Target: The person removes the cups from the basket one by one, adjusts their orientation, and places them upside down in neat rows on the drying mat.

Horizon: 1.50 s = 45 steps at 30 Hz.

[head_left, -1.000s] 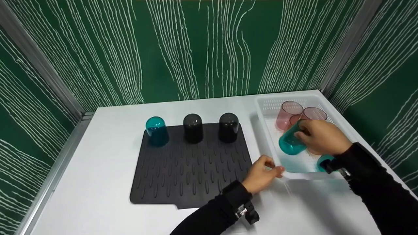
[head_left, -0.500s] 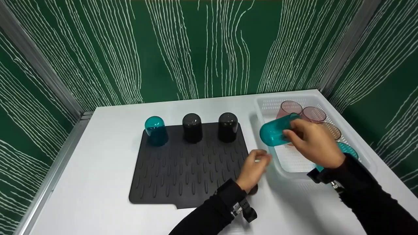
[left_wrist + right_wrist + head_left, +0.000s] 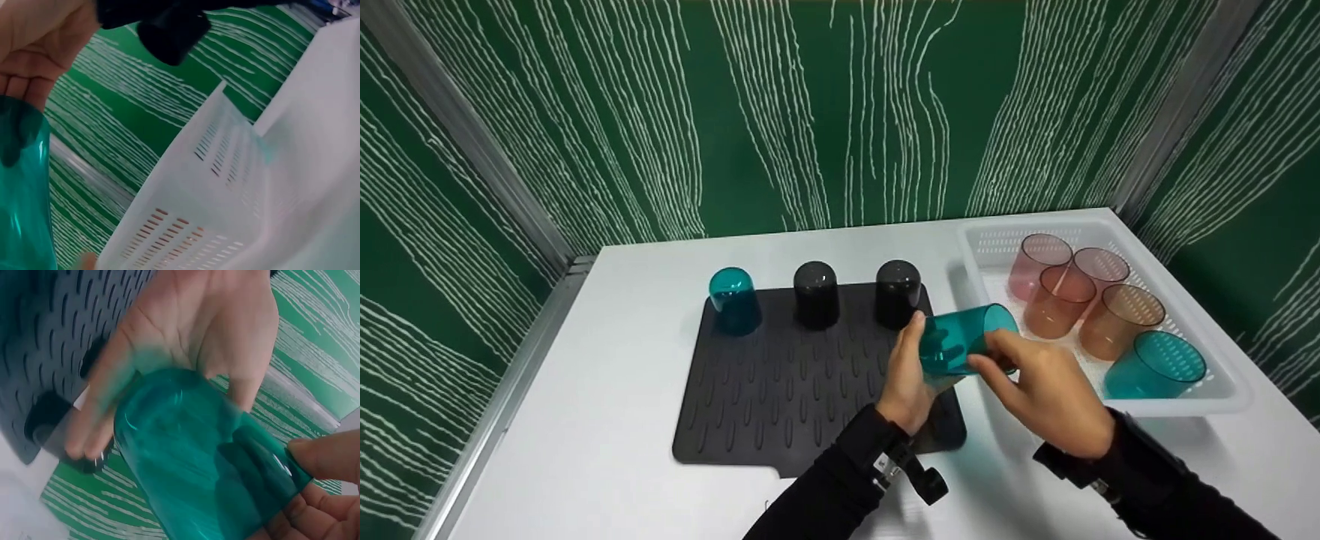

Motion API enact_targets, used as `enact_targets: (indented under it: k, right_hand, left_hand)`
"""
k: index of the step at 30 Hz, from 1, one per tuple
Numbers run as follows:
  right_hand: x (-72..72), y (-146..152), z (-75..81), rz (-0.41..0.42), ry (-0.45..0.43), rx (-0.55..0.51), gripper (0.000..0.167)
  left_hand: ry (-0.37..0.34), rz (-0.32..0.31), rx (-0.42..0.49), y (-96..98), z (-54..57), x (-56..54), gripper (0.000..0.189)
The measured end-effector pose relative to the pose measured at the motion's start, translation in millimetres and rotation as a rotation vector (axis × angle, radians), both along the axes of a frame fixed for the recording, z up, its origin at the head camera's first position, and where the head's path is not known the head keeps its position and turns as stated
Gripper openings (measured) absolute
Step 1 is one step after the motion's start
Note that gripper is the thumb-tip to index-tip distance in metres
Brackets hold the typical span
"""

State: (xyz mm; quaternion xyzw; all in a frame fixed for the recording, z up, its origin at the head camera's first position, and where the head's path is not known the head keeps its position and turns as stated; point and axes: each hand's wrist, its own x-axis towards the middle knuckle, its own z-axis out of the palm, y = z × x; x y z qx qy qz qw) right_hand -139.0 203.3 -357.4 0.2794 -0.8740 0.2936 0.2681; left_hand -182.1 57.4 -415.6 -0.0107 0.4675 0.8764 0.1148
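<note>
A clear teal tumbler lies on its side in the air above the right edge of the mat. My right hand pinches it near its open rim, thumb on the near side. At its rounded base is my left hand, fingers spread and fairly straight, palm facing the base in the right wrist view; whether it touches is hard to tell. On the dark ridged drying mat, a teal tumbler and two dark grey tumblers, one left and one right, stand upside down along the back edge.
A white perforated basket stands at the right of the white table. Inside are pink tumblers, orange-toned ones and a teal one, rims up or leaning. Green walls with white lines enclose the table.
My right hand has carried the teal tumbler out of the basket, leftward toward the mat. My left hand has let go of the basket's edge and come up to the tumbler's base.
</note>
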Motion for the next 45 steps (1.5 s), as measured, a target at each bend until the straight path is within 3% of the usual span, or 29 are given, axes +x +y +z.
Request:
enact_targets:
  k: [4,9,17,26,30,35,39,45]
  right_hand:
    - [3.9,-7.1,-7.3,0.004,0.001,-0.005,0.022]
    - [8.5,-16.8,-16.9,0.004,-0.021,-0.007,0.021]
    - [10.3,-24.2,-27.6,0.044,-0.009,-0.026,0.023]
    - [9.0,-26.0,-32.0,0.055,-0.011,-0.025,0.025]
    - [5.9,-26.7,-36.8,0.086,-0.001,-0.016,0.025]
    - [-1.4,-24.2,-42.4,0.134,-0.012,0.011,0.036]
    - [-6.0,-21.7,-47.4,0.137,-0.089,0.062,0.043]
    - [-6.1,-21.6,-60.2,0.151,-0.235,0.222,0.053]
  left_hand:
    - [-0.012,-0.039,0.042,-7.4,-1.7,-1.9,0.043]
    - [-0.035,-0.035,0.029,-16.8,-4.6,-2.1,0.045]
    - [0.066,0.001,-0.03,-28.2,-8.2,-1.2,0.037]
    - [0.138,0.037,-0.143,-42.2,-0.9,-3.8,0.038]
    - [0.198,0.092,-0.266,-55.8,4.1,-5.8,0.037]
    - [0.294,0.142,-0.48,-81.9,12.2,-7.6,0.038]
    - [0.394,0.146,-0.643,-104.6,16.9,-5.8,0.04]
    - [0.49,0.19,-0.933,-135.2,9.1,-1.4,0.047]
